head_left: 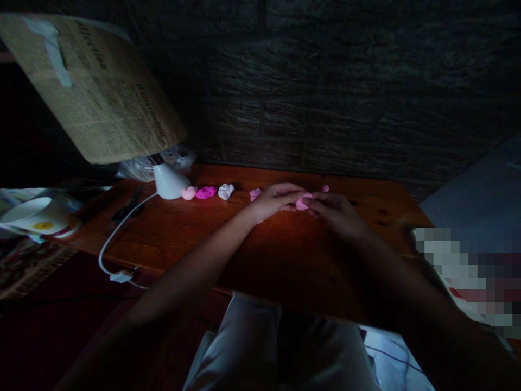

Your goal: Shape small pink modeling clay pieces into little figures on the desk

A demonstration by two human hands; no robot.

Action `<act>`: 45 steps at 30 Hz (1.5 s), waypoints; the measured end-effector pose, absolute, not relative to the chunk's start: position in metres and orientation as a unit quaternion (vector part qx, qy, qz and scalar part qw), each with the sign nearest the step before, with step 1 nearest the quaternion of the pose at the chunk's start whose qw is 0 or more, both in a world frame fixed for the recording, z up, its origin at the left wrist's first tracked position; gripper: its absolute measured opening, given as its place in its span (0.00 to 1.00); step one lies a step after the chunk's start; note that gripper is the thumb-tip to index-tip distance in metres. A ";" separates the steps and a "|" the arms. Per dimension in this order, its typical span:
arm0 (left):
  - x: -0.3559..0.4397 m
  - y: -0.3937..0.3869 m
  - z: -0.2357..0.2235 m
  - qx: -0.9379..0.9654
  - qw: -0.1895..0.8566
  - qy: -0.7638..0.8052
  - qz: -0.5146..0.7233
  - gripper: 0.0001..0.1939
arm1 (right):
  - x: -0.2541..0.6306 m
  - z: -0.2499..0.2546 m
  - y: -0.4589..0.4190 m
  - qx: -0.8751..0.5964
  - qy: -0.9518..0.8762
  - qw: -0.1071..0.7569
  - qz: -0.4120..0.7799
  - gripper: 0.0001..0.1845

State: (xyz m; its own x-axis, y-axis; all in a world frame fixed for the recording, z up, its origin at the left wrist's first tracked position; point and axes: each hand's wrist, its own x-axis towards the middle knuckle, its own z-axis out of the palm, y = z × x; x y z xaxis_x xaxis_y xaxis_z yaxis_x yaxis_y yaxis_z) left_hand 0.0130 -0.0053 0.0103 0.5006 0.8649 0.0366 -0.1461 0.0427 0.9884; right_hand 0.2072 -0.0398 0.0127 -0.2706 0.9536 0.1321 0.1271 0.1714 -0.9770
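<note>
Between the fingertips of both hands is a flattened, rounded piece of pink modelling clay (303, 201), held above the wooden table. My left hand (277, 199) pinches it from the left, and my right hand (334, 212) grips its right side with thumb and fingers. Just behind my left wrist lies a pale pink lump of clay (255, 194), partly covered. A tiny pink bit (325, 188) sits beyond my right hand. Farther left, a white lump (226, 191), a magenta lump (205, 192) and a light pink lump (189, 193) rest in a row.
A lamp with a newspaper-covered shade (109, 92) and white base (171, 182) stands at the table's (285, 260) back left. Its white cord (106, 244) hangs over the front edge. Black scissors (128, 209) and a paper cup (36, 217) are leftward. A brick wall (293, 98) rises behind.
</note>
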 end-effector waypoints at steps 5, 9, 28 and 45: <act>0.013 -0.005 0.009 0.569 0.652 0.317 0.389 0.11 | 0.207 0.017 -0.042 -0.420 -0.654 0.415 0.472 0.21; 0.014 -0.005 0.008 0.565 0.656 0.318 0.387 0.10 | 0.206 0.017 -0.043 -0.417 -0.664 0.417 0.459 0.21; 0.013 -0.003 0.007 0.470 0.733 0.279 0.405 0.10 | 0.199 0.016 -0.041 -0.407 -0.502 0.475 0.597 0.33; 0.012 -0.003 0.012 0.467 0.723 0.275 0.430 0.18 | 0.212 0.013 -0.036 -0.399 -0.494 0.456 0.624 0.20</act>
